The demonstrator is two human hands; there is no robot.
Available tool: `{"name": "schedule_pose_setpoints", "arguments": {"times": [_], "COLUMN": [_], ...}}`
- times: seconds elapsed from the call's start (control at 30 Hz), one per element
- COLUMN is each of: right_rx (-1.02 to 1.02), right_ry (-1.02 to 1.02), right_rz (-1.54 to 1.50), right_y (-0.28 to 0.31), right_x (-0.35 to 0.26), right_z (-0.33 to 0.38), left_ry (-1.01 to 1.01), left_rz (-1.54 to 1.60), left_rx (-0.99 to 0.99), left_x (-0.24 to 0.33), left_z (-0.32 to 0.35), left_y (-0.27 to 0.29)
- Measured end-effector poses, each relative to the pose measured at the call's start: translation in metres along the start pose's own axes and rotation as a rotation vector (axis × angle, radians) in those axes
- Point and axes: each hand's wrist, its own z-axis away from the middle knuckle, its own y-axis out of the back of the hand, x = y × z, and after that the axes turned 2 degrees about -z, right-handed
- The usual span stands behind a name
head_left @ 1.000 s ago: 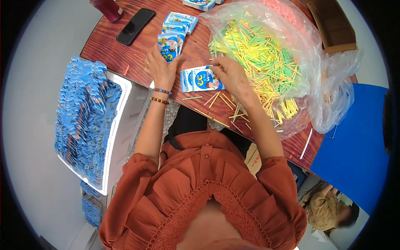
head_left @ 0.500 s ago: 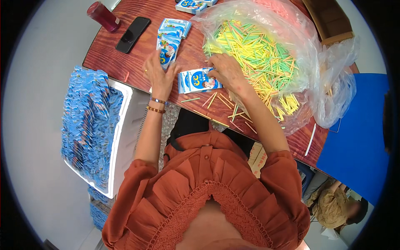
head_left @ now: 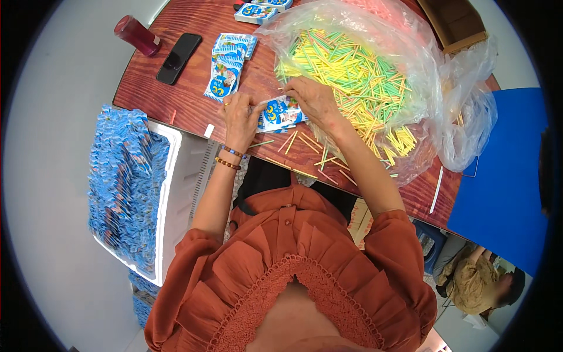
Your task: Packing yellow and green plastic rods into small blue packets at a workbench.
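A small blue-and-white printed packet [head_left: 275,115] lies near the table's front edge, between my two hands. My left hand [head_left: 240,120], with beaded bracelets at the wrist, has its fingers and thumb closed on the packet's left end. At the packet's upper right, my right hand [head_left: 314,101] is closed, its fingertips pinching the edge. Another edge of blue-and-white wrapping shows beneath the packet. Beyond my left hand lies an overlapping row of like packets [head_left: 225,71]. Right of my right hand, a clear plastic bag [head_left: 425,64] lies open around a heap of thin yellow, green and pink sticks [head_left: 352,73].
Loose sticks [head_left: 305,144] lie along the front edge. A phone [head_left: 179,57] and a red-filled jar [head_left: 138,35] are at the back left. Left of the table, a white foam box [head_left: 166,193] is heaped with blue packets. A cardboard box [head_left: 454,23] stands far right; a person [head_left: 478,281] is lower right.
My left hand has left the row of packets and come right and nearer, onto the left end of the packet. My right hand keeps at its upper right. The view has shifted slightly.
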Motion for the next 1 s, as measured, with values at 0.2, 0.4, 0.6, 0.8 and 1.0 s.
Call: {"name": "schedule_pose_setpoints", "arguments": {"times": [0.2, 0.4, 0.6, 0.8, 1.0], "right_rx": [-0.126, -0.083, 0.014, 0.221, 0.087], "right_ry": [-0.123, -0.326, -0.372, -0.146, -0.406], "right_rz": [-0.260, -0.797, -0.780, -0.618, -1.024], "right_y": [0.011, 0.015, 0.023, 0.015, 0.023], "right_x": [-0.003, -0.017, -0.013, -0.005, -0.022], "right_z": [-0.005, -0.006, 0.009, 0.015, 0.016], "left_ry": [-0.019, 0.397, 0.563, 0.074, 0.460], "left_rz": [0.134, 1.213, 1.173, 0.638, 1.156], "left_rx": [-0.005, -0.020, 0.058, 0.129, 0.065], "left_x": [-0.005, 0.035, 0.051, 0.053, 0.063], "left_z": [-0.006, -0.011, -0.008, -0.016, -0.015], "left_y": [0.014, 0.018, 0.001, 0.008, 0.010]}}
